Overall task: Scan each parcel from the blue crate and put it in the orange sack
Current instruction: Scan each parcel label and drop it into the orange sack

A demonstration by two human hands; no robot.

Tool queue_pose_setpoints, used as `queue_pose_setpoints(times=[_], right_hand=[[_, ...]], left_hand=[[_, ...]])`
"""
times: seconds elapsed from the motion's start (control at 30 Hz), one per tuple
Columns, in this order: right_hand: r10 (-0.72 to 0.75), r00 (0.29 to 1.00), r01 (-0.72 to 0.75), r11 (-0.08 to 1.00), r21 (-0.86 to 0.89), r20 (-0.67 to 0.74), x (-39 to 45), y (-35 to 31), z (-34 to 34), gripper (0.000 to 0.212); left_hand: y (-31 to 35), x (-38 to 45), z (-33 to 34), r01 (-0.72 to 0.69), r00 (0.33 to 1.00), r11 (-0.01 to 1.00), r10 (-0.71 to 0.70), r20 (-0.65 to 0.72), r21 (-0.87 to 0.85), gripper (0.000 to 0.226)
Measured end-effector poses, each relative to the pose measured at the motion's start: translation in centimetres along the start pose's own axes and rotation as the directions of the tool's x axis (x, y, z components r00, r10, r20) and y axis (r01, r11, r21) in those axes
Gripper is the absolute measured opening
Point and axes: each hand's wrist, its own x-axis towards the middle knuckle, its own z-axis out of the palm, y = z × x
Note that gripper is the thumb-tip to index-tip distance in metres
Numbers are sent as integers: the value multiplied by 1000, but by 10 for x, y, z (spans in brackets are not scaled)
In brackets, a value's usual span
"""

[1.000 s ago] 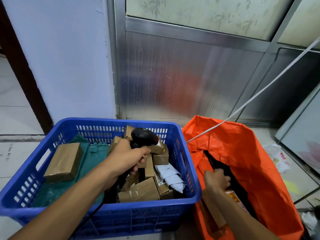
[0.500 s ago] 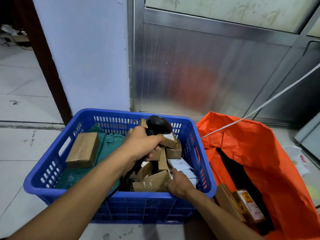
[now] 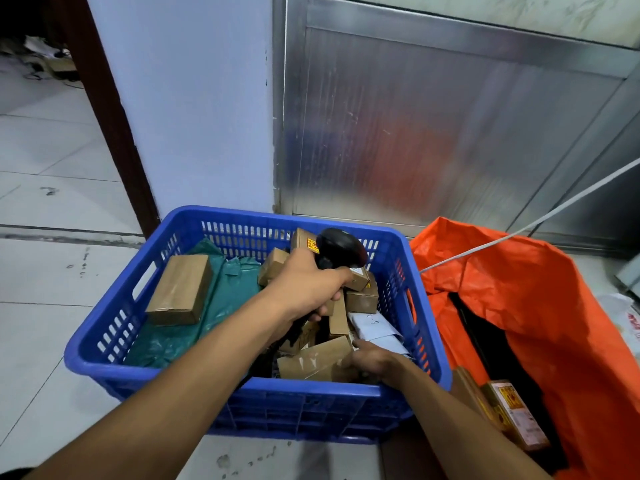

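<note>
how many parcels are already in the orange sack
2 visible: a brown box at the near edge of the orange sack, and a box with a red-and-yellow label right beside it. More may be hidden deeper in the dark interior.

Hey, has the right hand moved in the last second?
Yes. The right hand has left the orange sack and crossed left into the blue crate, where it now rests on a cardboard parcel.

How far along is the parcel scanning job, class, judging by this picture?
Done: at least two boxes lie in the orange sack. In hand: the left hand grips the scanner; the right hand grasps a brown box inside the blue crate. Left: many parcels, including a green bag.
</note>
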Motion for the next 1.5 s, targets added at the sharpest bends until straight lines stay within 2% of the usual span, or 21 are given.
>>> queue_pose_setpoints(times=[0.07, 0.2, 0.33, 0.53, 0.7, 0.87, 1.03, 1.1, 1.17, 1.27, 1.5], right_hand=[[19, 1000, -19, 1000, 14, 24, 0, 0, 0, 27], [44, 999, -44, 998, 49, 1, -6, -3, -1, 51], [38, 999, -36, 997, 73, -39, -7, -4, 6, 62], [14, 999, -7, 986, 169, -43, -19, -3, 13, 56], [20, 1000, -18, 953, 302, -5, -19, -1, 10, 59], [-5, 1000, 7, 940, 341, -8, -24, -2, 0, 63], [-114, 992, 126, 931, 342, -57, -34, -13, -4, 49], [-170, 980, 191, 947, 259, -102, -39, -14, -5, 56], [-274, 949, 280, 960, 16, -154, -44, -15, -8, 63], [-367, 905, 306, 913, -271, -213, -59, -19, -16, 64], [-470, 854, 357, 842, -406, -225, -97, -36, -43, 61]], left_hand=[[0, 1, 0, 4, 1000, 1000, -4, -4, 5, 16], [0, 3, 0, 12, 1000, 1000, -12, -16, 4, 20], [-2, 3, 3, 26, 1000, 1000, -26, -14, 5, 23], [-2, 2, 5, 30, 1000, 1000, -30, -2, -9, 29], [-3, 1, 3, 27, 1000, 1000, -27, 3, -15, 29], [-3, 5, -2, 25, 1000, 1000, -25, -4, -16, 30], [-4, 5, -2, 21, 1000, 1000, -21, -10, -2, 29], [-4, 4, -2, 17, 1000, 1000, -17, -14, 4, 29], [-3, 2, -2, 14, 1000, 1000, -14, -18, 7, 28], [-2, -1, -3, 7, 1000, 1000, -6, -16, 17, 26], [-2, -9, -5, -9, 1000, 1000, 9, -12, 29, 19]])
